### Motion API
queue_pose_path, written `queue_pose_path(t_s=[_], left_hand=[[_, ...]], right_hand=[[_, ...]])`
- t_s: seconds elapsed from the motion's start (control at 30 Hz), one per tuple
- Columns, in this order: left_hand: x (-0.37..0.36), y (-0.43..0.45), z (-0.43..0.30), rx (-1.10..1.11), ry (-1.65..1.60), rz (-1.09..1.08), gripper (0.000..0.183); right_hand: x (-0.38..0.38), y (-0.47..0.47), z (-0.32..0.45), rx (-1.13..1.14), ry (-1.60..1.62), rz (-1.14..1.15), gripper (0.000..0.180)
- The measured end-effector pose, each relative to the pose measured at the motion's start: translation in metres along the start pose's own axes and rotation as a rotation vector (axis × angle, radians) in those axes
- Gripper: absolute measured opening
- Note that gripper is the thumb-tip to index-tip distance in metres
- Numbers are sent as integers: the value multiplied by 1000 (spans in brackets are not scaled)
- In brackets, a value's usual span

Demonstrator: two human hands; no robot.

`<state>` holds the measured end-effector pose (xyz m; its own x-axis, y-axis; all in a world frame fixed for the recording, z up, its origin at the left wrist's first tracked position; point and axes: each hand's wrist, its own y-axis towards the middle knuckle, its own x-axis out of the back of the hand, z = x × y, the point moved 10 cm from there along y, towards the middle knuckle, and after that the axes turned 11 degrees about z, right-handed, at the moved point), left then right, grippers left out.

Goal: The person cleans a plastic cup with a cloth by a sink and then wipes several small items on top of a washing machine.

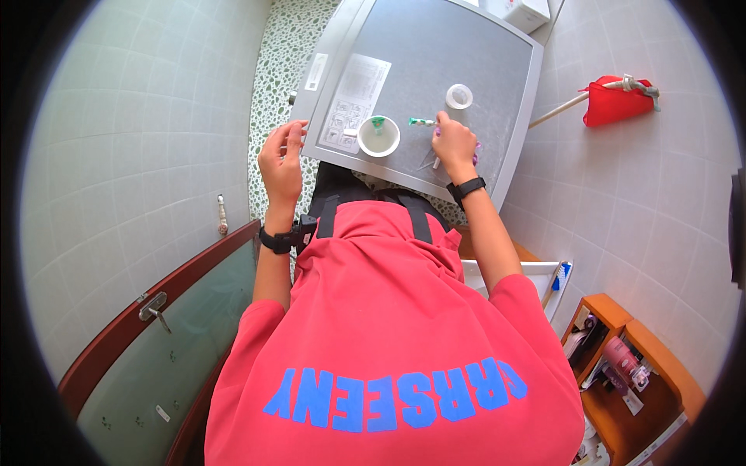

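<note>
My right hand point(453, 143) grips a slim green-and-white stick-like item point(421, 122), held level above the grey appliance top point(417, 64), apparently a washing machine. Just left of it stands a white mug point(379, 150) with cloudy liquid and a green piece at its far inner wall. Beyond my right hand is a small round whitish container point(459, 96). Purple items point(477, 154) lie partly hidden under that hand, beside a scrap of clear wrapping point(429, 161). My left hand point(282, 157) hovers by the left edge of the top, fingers loosely bent, holding nothing.
A red cloth point(619, 102) hangs on a tap at the right wall. A glazed door point(198, 326) with a lever handle stands at the lower left. To the lower right are a basin edge point(539, 268), a blue-bristled brush point(561, 276) and an orange-brown shelf point(632, 419) with bottles.
</note>
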<state>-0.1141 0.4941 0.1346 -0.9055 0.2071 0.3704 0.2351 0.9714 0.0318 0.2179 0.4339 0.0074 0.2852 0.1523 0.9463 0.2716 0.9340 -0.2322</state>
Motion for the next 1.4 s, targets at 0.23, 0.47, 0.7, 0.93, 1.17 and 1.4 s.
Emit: queue_pose_path(t_s=[0.23,0.47,0.7,0.93,1.17,1.4], left_hand=[[-4,0,1,-25,-6,4,27],[-8,1,3,2,2,26,27],[-12,3,1,-4,27,39,24],[-19,4,-7,-11,17,60,24],[-38,-4,-38,66,-168,273,23],[-108,-30,-89,173,-363,794,27]], right_hand=[[42,-27,17,264,93,-365,10],[76,-63,23,377,167,-526,17],[79,-80,12,334,209,-611,17],[82,-84,25,393,222,-607,19],[147,-126,69,611,111,-694,24],[178,-149,109,832,-3,-701,31]])
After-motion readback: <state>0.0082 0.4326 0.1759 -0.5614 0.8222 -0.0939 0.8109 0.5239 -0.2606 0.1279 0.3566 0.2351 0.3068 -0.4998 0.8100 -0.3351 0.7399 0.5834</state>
